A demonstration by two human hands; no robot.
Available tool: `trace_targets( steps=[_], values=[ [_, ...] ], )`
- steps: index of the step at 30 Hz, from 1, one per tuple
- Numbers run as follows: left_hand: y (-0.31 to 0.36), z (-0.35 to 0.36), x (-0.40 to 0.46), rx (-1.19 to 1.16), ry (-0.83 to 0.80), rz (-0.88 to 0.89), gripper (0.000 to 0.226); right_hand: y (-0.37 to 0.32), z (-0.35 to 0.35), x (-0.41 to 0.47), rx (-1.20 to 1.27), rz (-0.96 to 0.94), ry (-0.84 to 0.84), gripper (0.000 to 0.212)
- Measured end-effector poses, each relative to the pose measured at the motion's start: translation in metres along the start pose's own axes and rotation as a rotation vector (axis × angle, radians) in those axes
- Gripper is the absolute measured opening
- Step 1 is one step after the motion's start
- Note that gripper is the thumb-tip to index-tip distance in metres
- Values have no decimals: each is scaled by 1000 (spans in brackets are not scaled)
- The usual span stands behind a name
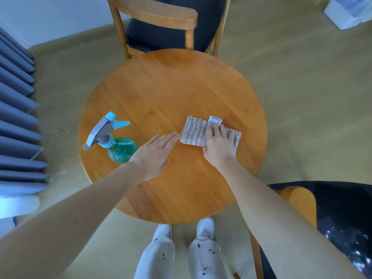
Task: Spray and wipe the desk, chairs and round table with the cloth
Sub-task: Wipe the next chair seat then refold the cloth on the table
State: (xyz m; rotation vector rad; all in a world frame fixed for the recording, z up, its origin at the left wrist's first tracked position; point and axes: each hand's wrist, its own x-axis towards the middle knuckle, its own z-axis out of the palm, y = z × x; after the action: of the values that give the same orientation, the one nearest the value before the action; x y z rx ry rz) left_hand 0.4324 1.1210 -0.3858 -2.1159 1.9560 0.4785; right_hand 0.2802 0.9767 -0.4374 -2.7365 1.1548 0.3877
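right hand (pixel 219 146): flat, fingers straight, presses folded grey ribbed cloth (pixel 196 132) on round orange wooden table (pixel 171 81) | left hand (pixel 154 156): open flat, holds nothing | teal plastic spray bottle (pixel 114 141): at 9 o'clock

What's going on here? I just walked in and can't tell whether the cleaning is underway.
A person stands at the round table. Their right hand lies flat on a folded cloth on the tabletop. The left hand is open with straight fingers just left of the cloth, holding nothing. A teal spray bottle stands on the table's left side, untouched. Wooden chairs stand around it.
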Motion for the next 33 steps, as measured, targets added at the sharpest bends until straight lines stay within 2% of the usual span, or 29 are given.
trace_targets(
  steps=[5, 8, 9, 14, 21, 24, 28, 31, 32, 33],
  values=[
    [0, 11, -6, -24, -6, -4, 73, -10, 14, 2, -36, 40, 16, 69],
    [-2, 12, -8, -37, 2, -10, 73, -10, 15, 2, -100, 61, 32, 64],
    [-3, 12, -9, -34, -2, -14, 72, -11, 17, 2, -88, 42, 70, 62],
    [-9, 13, -13, -25, -11, -31, 71, -24, 9, 7, -22, 118, 29, 69],
    [-11, 22, -34, -53, 43, -32, 67, -20, 7, -7, -3, 70, 49, 74],
    [-14, 24, -52, -78, 145, 13, 66, -22, -8, -11, 30, 58, 15, 73],
    [-31, 15, -88, -115, 186, -10, 46, -28, -36, -17, 84, 29, 36, 70],
    [-54, -3, -115, -162, 83, -205, 26, -35, -60, -16, 89, -10, 76, 68],
    [-65, -3, -124, -194, 71, -319, 32, -37, -68, -14, 88, -20, 96, 67],
    [-74, -6, -130, -263, 36, -444, 48, -39, -74, -12, 85, -39, 121, 67]
  ],
)
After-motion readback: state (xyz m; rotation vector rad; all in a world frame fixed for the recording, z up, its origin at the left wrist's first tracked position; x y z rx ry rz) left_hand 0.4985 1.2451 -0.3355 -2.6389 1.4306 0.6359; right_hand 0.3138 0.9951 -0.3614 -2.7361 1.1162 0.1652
